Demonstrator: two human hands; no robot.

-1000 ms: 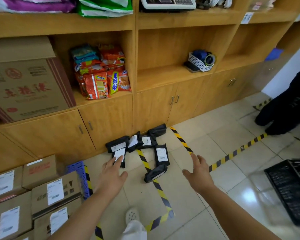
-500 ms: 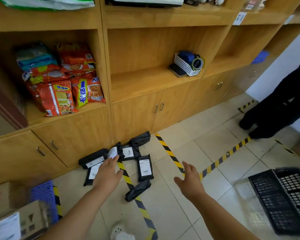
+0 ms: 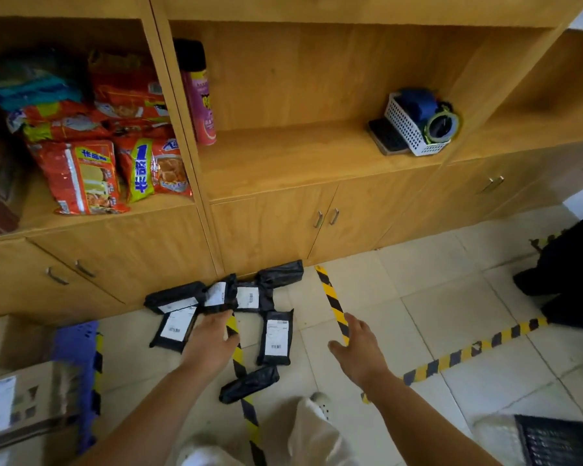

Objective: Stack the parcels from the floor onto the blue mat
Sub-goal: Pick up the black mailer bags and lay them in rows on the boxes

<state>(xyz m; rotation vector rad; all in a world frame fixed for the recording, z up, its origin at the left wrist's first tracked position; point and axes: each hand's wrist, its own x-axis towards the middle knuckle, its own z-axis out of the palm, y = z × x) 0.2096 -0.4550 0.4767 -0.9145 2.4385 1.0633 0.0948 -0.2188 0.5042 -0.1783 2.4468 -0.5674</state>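
Reaching down for the scattered parcels on the floor

Nearest, a rolled black parcel [image 3: 249,384] lies on the striped tape [image 3: 238,354]; the left hand [image 3: 210,338], fingers extended and holding nothing, hovers beside the labelled parcel [image 3: 175,327], while the right hand [image 3: 359,348] is spread wide and empty. Best to gather flat ones first, labels up. More parcels [image 3: 249,294] lie against the cabinet [image 3: 273,230]; the blue mat [image 3: 78,361] lies left.

Snack packets [image 3: 91,153], probably spray can [image 3: 199,95]
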